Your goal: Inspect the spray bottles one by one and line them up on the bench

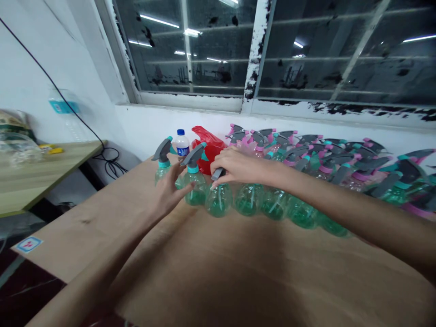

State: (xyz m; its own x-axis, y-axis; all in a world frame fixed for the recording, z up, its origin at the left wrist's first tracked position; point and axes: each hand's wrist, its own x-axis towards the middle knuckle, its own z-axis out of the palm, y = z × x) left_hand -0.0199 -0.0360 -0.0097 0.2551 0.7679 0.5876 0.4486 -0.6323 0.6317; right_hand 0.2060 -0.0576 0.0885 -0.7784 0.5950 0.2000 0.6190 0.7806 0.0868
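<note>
My right hand [235, 164] is closed over the grey spray head of a clear green spray bottle [219, 202], which stands upright at the near edge of the group. To its left, my left hand [170, 190] has its thumb and fingers apart. It is beside another green spray bottle [195, 190] with a grey and turquoise head; whether the fingertips touch it I cannot tell. Farther left stands a similar spray bottle [162, 169], partly behind my left hand. Right of my right hand, green bottles [249, 200] form a front row, partly covered by my forearm.
Many grey-headed spray bottles with pink or turquoise collars [316, 150] crowd the wall side. A red plastic bag [207, 145] and a blue-capped bottle [182, 144] stand behind. The brown table [218, 263] meets a windowed wall; a second table [44, 172] is at left.
</note>
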